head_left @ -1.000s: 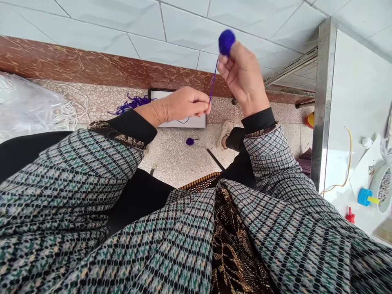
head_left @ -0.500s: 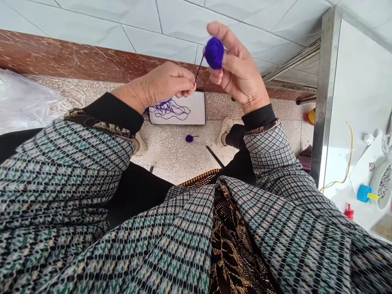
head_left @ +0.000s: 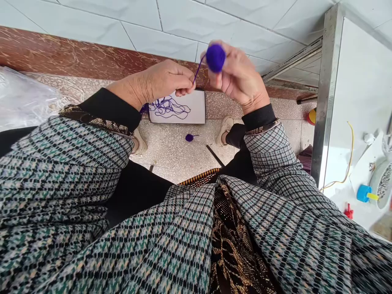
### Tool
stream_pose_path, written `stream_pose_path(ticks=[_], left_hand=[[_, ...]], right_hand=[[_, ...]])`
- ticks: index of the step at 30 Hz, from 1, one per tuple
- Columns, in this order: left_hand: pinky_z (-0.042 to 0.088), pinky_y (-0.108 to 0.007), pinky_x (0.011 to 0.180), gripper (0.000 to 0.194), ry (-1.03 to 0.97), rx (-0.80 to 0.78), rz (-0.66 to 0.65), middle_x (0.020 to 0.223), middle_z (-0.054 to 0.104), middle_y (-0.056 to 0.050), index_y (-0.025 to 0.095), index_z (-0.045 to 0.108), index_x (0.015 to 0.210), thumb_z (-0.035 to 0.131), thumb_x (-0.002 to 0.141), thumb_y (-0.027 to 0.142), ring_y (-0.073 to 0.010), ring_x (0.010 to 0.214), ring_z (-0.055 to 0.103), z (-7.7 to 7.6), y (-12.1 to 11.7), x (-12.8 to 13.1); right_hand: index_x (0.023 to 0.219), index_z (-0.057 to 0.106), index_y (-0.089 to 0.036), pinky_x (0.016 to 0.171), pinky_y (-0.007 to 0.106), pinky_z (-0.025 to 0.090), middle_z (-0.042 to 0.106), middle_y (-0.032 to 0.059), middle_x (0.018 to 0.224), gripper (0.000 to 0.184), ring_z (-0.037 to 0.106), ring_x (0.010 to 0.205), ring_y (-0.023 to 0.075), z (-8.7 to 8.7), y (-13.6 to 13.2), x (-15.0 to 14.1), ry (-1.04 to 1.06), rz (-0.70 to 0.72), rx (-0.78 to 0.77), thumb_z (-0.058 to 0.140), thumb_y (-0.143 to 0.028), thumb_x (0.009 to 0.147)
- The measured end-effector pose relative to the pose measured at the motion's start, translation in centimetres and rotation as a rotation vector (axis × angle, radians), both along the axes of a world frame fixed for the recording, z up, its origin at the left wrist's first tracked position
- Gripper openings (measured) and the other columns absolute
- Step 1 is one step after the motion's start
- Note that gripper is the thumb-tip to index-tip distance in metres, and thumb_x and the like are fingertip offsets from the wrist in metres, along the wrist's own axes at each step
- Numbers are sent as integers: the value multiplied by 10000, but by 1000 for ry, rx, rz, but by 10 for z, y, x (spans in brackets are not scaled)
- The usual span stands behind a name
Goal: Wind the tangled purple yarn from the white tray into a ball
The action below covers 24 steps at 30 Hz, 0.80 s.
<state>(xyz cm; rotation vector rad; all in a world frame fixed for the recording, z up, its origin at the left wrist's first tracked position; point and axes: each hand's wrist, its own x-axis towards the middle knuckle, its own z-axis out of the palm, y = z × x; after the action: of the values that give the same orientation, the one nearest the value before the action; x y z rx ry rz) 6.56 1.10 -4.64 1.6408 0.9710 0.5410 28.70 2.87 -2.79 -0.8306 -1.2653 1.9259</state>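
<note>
A small ball of purple yarn [head_left: 215, 58] is gripped in the fingers of my right hand [head_left: 240, 77], which is a little smeared by motion. From the ball a taut purple strand [head_left: 199, 71] runs down to my left hand [head_left: 168, 81], whose thumb and fingers pinch it. Below the hands, loose loops of purple yarn [head_left: 171, 109] lie tangled on a white box lid or board [head_left: 197, 108] with a dark edge. My left hand partly covers that board. On the floor nearer me rests a smaller purple yarn ball [head_left: 189, 138] with a short tail.
A clear plastic bag [head_left: 24, 100] lies on the floor at the left. To the right stands a white metal-edged table [head_left: 367, 81] bearing a blue cap-like piece [head_left: 364, 193], a red piece [head_left: 348, 211] and a bowl [head_left: 384, 183]. The tiled wall [head_left: 171, 24] rises straight ahead.
My right hand has turned and its raised index finger has folded down behind the ball, which sits slightly lower. My left hand has shifted slightly left, still pinching the strand.
</note>
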Motion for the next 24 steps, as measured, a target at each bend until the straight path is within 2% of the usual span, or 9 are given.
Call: stream_pose_path(ticks=[2,4,8,10,11,15,19,21,24], left_hand=[[386,-328,677,273,17,-12,-98,580,546,-16,237,617,623,641,860,370,-161,652,464,-1,-3,5],[383,-336,681,319,20,-41,-185,589,563,-19,239,623,621,658,892,403,-161,641,459,2,-7,9],[406,-343,712,344,-61,-64,-128,609,556,-25,227,624,629,686,910,414,-166,666,460,10,-7,6],[423,-343,731,326,-75,-54,-52,612,555,-27,222,633,636,685,909,391,-171,688,444,9,-4,2],[426,-346,735,312,-76,-59,-30,618,561,-30,221,632,631,681,901,369,-173,690,441,8,-3,1],[445,-374,762,322,-63,-95,-102,647,594,-49,232,623,606,680,895,361,-186,688,474,-1,-4,4],[453,-381,792,417,-35,-102,-235,658,624,-53,249,629,604,689,933,498,-194,701,489,2,-10,10],[460,-382,795,419,-67,-118,-257,671,650,-55,256,638,588,684,922,505,-198,699,510,7,-11,10],[478,-386,798,453,-110,-114,-226,686,681,-58,253,649,572,711,922,534,-206,707,535,10,-8,6]], right_hand=[[1164,527,-212,759,177,599,604,-12,995,267,520,779,99,-2,5,-5,50,-212,17,741,-307,1037],[1082,548,-218,717,186,574,576,-6,923,172,524,791,122,-3,9,-4,-153,-244,76,715,-230,1043],[825,628,-210,558,207,421,619,22,814,238,500,719,143,11,9,11,-556,262,113,808,-56,801],[853,669,-206,581,218,453,670,33,842,207,544,713,144,21,5,17,-477,476,66,838,-109,783],[888,663,-207,586,221,470,689,33,868,204,556,696,138,24,2,17,-369,466,52,843,-167,800],[1050,556,-240,582,215,509,647,-20,888,294,495,608,112,15,-1,3,102,-64,47,798,-313,901],[929,556,-275,624,224,495,562,-13,824,223,485,696,156,-8,9,-4,-180,-231,209,732,-169,845],[784,546,-281,587,234,446,572,5,792,222,489,732,169,-9,15,4,-514,-40,337,723,-152,751],[731,534,-257,583,220,416,556,-16,713,265,543,730,140,6,19,23,-783,569,324,798,-250,747]])
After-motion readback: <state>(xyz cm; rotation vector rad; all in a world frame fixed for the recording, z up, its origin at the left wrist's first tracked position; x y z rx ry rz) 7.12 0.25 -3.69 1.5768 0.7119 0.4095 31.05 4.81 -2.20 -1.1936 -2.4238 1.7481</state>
